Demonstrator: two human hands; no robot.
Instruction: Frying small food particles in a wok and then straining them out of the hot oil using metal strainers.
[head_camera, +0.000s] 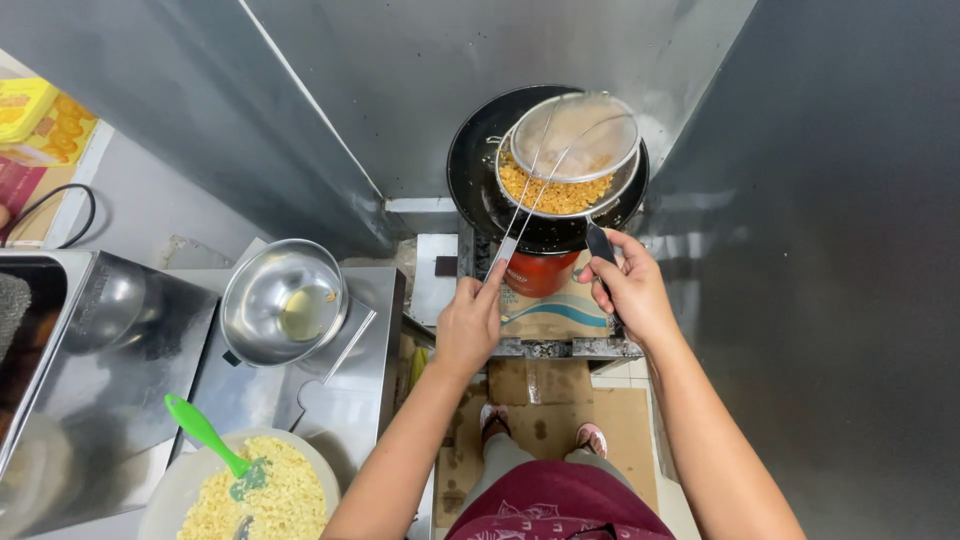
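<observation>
A black wok (470, 170) sits on a burner in a steel-walled corner. My left hand (468, 322) grips the wire handle of a fine mesh skimmer (575, 130) held tilted above the wok. My right hand (630, 285) holds the dark handle of a second strainer (555, 192) filled with golden fried bits, lying under the skimmer and over the wok.
A red gas cylinder (540, 272) stands below the wok. On the steel counter at left stand a shiny empty bowl (283, 300) and a plate of pale yellow pieces (270, 495) with a green-handled utensil (205, 432). Cardboard lies on the floor by my feet.
</observation>
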